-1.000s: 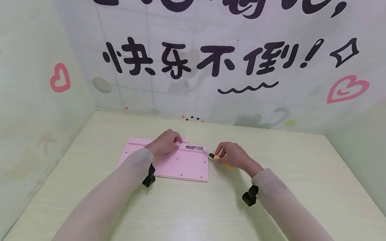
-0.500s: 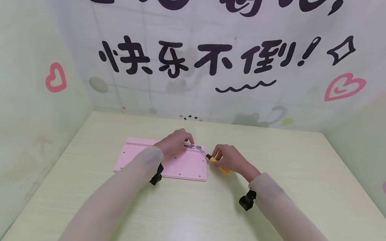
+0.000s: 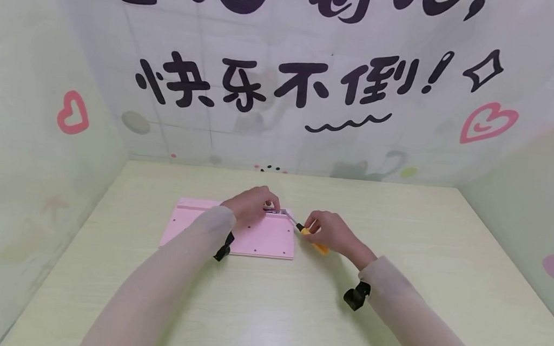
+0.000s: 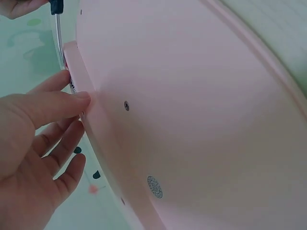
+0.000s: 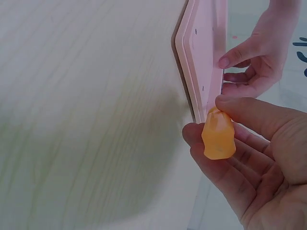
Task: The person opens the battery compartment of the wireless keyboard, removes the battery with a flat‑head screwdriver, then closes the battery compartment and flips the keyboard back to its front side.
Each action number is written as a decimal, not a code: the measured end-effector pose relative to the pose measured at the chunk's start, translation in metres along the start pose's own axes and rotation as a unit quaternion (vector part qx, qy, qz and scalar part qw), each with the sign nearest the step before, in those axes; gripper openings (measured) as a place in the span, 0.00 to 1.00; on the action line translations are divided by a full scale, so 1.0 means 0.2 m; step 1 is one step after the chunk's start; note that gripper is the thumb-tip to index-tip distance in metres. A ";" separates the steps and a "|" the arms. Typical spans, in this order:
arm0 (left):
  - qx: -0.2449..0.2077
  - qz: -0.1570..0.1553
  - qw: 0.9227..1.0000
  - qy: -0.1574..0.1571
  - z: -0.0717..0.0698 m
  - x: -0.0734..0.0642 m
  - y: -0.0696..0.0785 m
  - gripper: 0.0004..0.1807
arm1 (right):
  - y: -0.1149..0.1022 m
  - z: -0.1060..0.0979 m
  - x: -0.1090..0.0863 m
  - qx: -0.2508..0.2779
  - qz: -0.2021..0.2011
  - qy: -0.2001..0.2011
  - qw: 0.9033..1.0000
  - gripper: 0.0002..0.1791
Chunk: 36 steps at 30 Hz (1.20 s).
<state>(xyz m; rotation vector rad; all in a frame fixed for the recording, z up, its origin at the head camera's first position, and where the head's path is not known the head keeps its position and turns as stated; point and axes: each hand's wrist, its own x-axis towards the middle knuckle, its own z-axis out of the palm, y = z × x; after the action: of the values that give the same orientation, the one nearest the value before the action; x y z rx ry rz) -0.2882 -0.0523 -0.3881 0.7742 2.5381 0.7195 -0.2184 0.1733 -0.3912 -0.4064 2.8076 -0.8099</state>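
Note:
A flat pink keyboard (image 3: 267, 237) lies underside up on the table, with small screws and a raised ridge (image 4: 79, 72) along its far edge. In the ridge, near the right end, is an uncovered battery compartment (image 3: 272, 211). My left hand (image 3: 251, 202) has its thumb over the ridge and its fingertips right at the compartment; I cannot tell whether they pinch anything there. My right hand (image 3: 331, 230) pinches the orange handle (image 5: 219, 136) of a screwdriver (image 3: 314, 241) between thumb and fingers. Its metal shaft (image 4: 58, 36) slants to the compartment's right end.
The pale wood table (image 3: 266, 313) extends around the keyboard. Behind it stands a white printed backdrop (image 3: 240, 137), with pale side panels at left and right. Each wrist carries a black camera mount (image 3: 357, 295). A round printed sticker (image 4: 155, 186) is on the keyboard's underside.
My left hand has moved right along the ridge to the compartment; the small pink piece beside it earlier no longer shows. The screwdriver's handle has swung toward me, its tip staying at the compartment.

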 end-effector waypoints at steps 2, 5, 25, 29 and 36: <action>-0.002 -0.003 1.000 -0.004 -0.01 0.00 0.01 0.27 | 0.00 0.00 -0.01 0.002 0.000 0.003 1.000 0.10; -0.018 -0.011 1.000 -0.010 -0.02 0.00 0.02 0.21 | 0.00 -0.01 -0.03 0.006 0.001 0.008 1.000 0.10; 0.213 -0.002 0.975 -0.056 -0.01 0.02 0.13 0.18 | 0.06 0.02 -0.07 0.046 0.064 0.058 0.995 0.11; 0.261 0.010 0.964 -0.052 0.00 0.02 0.15 0.15 | 0.07 0.02 -0.08 0.044 0.082 0.070 0.993 0.10; 0.293 0.023 0.955 -0.045 0.01 0.04 0.15 0.13 | 0.10 0.03 -0.11 0.041 0.087 0.081 0.992 0.11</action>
<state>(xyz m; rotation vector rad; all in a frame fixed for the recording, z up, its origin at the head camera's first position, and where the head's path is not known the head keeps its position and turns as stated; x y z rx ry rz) -0.2807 -0.0255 -0.3743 1.0196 2.6704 -0.0811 -0.1996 0.1937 -0.4047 -0.0824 2.8927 -0.9547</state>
